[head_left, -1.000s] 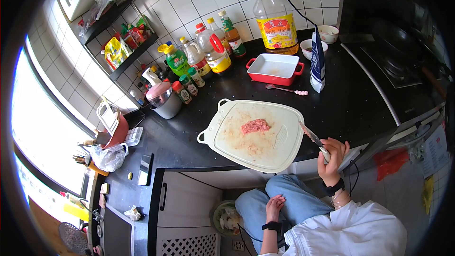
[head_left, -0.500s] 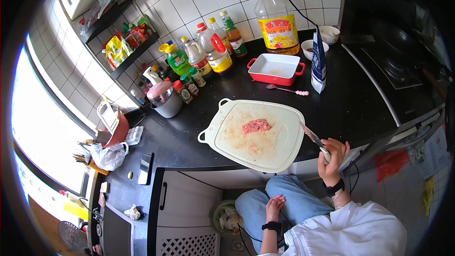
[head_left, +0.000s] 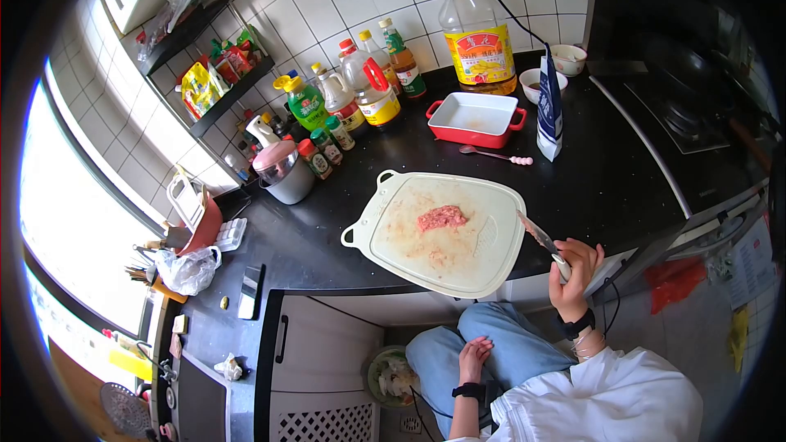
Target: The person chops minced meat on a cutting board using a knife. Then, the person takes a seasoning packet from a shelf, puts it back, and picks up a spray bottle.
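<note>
My right hand is wrapped round the handle of a knife. Its blade, smeared with bits of meat, points up and left by the right edge of a pale cutting board. A small heap of pink minced meat lies in the board's middle, with scraps and smears around it. My left hand rests on my thigh with loosely bent fingers and holds nothing.
Behind the board stand a red baking dish, a spoon with a pink handle, a blue-and-white packet, an oil bottle and several seasoning bottles. A food chopper is at left, a phone near the counter edge.
</note>
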Available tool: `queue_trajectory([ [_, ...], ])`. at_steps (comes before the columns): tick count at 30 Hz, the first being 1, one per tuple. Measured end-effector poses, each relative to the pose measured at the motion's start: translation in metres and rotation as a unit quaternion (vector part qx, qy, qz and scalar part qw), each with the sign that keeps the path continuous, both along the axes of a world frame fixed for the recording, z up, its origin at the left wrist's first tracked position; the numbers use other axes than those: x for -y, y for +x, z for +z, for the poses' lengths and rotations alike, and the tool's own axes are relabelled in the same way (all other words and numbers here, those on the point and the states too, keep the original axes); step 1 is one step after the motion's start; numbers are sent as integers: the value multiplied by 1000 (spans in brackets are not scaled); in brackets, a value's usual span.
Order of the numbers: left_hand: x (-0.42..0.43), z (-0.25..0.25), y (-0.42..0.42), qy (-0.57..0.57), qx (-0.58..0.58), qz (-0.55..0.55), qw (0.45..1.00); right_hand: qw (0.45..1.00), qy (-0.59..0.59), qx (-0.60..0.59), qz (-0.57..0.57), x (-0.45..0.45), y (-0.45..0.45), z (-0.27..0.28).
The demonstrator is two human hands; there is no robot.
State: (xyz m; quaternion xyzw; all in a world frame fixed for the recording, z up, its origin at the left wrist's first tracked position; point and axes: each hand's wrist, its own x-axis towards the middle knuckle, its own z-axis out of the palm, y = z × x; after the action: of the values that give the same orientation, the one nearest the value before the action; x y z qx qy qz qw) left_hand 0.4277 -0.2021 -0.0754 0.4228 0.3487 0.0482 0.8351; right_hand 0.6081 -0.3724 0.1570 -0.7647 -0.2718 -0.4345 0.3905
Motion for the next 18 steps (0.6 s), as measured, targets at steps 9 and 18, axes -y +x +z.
queue_trajectory([
  [9, 0, 1, 0, -1, -3, 0, 1000, 1000, -1, 2, -1, 0, 1, 0],
  [18, 0, 1, 0, -3, 6, 1, 1000, 1000, -2, 4, -2, 0, 1, -1],
])
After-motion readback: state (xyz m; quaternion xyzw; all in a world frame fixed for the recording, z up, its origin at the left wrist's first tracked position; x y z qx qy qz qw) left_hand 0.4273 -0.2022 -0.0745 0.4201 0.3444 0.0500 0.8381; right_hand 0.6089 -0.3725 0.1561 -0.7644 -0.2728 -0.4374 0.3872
